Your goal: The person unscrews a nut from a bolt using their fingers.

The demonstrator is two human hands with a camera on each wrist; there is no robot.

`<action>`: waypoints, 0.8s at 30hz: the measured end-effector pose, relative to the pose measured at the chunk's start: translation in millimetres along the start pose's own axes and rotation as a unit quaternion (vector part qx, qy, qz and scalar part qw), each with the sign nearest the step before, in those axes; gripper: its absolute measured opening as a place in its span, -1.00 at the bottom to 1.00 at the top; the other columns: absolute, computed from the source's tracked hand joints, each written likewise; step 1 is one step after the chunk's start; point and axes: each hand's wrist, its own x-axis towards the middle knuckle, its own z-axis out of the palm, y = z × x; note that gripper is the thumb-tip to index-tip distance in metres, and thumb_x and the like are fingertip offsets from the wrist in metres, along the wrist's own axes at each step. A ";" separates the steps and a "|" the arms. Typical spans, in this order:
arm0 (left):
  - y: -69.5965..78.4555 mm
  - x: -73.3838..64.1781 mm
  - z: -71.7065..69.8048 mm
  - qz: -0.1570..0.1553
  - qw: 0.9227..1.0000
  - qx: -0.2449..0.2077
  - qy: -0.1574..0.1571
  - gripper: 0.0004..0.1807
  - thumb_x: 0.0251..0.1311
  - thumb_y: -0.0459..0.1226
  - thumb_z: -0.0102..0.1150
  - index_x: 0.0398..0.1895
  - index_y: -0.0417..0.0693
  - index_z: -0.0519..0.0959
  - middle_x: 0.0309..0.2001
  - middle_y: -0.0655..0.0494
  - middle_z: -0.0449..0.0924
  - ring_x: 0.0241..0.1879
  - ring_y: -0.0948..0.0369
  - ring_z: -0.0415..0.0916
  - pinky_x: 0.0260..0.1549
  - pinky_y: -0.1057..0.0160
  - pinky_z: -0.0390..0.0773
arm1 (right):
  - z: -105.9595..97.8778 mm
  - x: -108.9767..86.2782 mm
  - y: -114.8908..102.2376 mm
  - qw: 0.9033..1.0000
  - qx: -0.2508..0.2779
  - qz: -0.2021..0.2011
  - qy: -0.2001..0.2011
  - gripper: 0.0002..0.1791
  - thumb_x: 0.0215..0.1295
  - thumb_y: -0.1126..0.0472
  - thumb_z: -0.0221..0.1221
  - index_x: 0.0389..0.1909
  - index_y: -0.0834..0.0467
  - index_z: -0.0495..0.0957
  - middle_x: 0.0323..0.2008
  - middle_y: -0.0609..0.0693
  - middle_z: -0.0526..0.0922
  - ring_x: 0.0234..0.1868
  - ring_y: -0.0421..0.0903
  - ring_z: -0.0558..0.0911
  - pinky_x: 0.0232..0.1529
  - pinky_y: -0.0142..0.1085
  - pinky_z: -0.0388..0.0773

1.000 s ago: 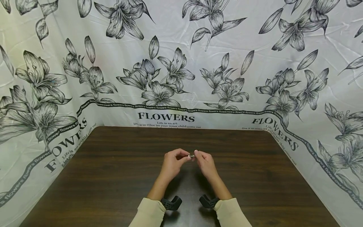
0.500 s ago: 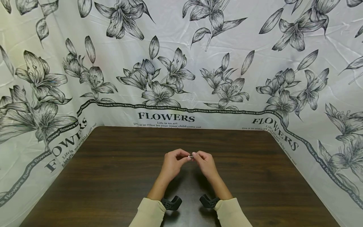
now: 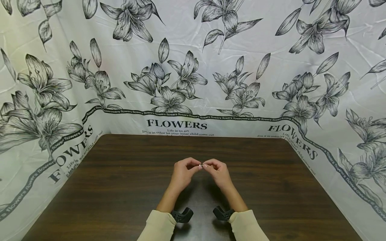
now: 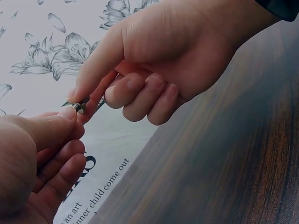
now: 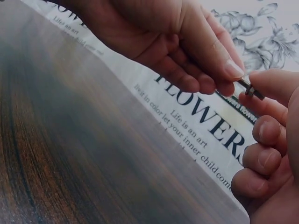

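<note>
Above the table's middle, my two hands meet at a small metal bolt (image 3: 201, 165). My left hand (image 3: 182, 172) pinches one end of it between thumb and index finger. Its other fingers curl loosely. In the right wrist view the bolt's dark shaft (image 5: 242, 82) comes out from the left fingertips, with a nut-like ring (image 5: 250, 89) around it. The thumb and index finger of my right hand (image 3: 220, 174) pinch from both sides at this ring. In the left wrist view the metal piece (image 4: 79, 108) glints between the fingertips, which hide much of it.
A dark wood-grain table (image 3: 120, 187) lies under the hands. White cloth (image 3: 181, 33) with black flower drawings and lettering hangs behind it and at both sides. Each wrist wears a black camera mount (image 3: 182, 215), below cream sleeves (image 3: 158, 226).
My right fingertips have shifted slightly left, closer to the left ones, and changed their pose on the bolt. Less of the metal shows from the head. My left hand stays nearly still.
</note>
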 end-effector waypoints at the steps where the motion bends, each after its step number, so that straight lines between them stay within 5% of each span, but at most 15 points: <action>1: -0.1 0.0 0.0 0.000 1.000 -0.001 0.000 -0.92 0.06 -0.29 0.43 -0.38 0.02 0.71 -0.43 0.28 0.66 -0.42 0.30 0.58 -0.38 0.28 0.57 | -0.1 -0.1 0.1 1.000 0.002 -0.003 -0.002 -0.89 0.28 0.45 0.19 -0.26 0.48 0.59 -0.70 -0.10 0.32 -0.69 -0.29 0.25 -0.59 -0.42 0.24; 16: -1.6 -0.7 -0.2 -0.004 1.000 -0.005 0.005 -0.92 0.04 -0.31 0.44 -0.39 0.00 0.71 -0.43 0.27 0.67 -0.41 0.29 0.58 -0.37 0.28 0.57 | 0.2 -0.6 1.0 0.999 0.009 -0.042 -0.016 -0.86 0.19 0.56 0.19 -0.22 0.51 0.53 -0.70 0.04 0.29 -0.66 -0.29 0.26 -0.58 -0.43 0.23; 24: -0.8 -0.6 0.8 -0.010 1.000 -0.013 0.005 -0.90 0.02 -0.33 0.45 -0.39 -0.01 0.71 -0.44 0.26 0.66 -0.42 0.28 0.58 -0.37 0.28 0.58 | -0.8 -0.7 1.3 0.999 0.023 -0.028 -0.009 -0.85 0.30 0.54 0.09 -0.15 0.52 0.52 -0.69 0.06 0.30 -0.66 -0.26 0.29 -0.61 -0.41 0.25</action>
